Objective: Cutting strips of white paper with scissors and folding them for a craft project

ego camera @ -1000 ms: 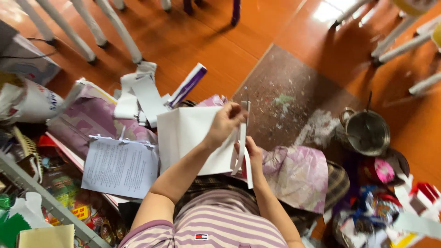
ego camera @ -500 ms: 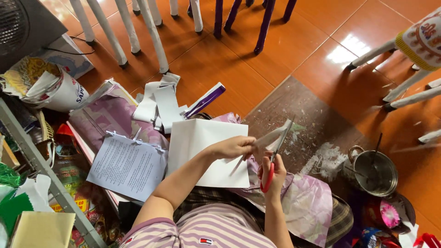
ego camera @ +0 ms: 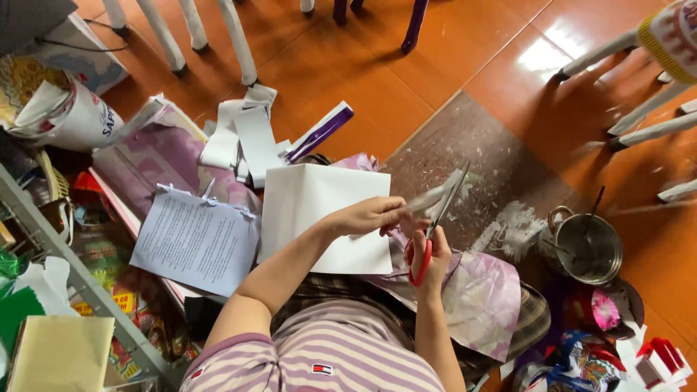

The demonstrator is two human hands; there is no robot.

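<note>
To one side of me lies a printed sheet (ego camera: 192, 239) on purple patterned paper (ego camera: 163, 156) — white strips (ego camera: 239, 138) beyond it. A metal pot (ego camera: 584, 247) sits on the dark mat (ego camera: 486, 152), white chair legs (ego camera: 185, 33) stand on the orange floor (ego camera: 348, 65) — and a crumpled bag (ego camera: 69, 116).

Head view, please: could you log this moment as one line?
left hand: holds white paper strip | right hand: red-handled scissors, blades open at strip | large white paper sheet on lap
</note>
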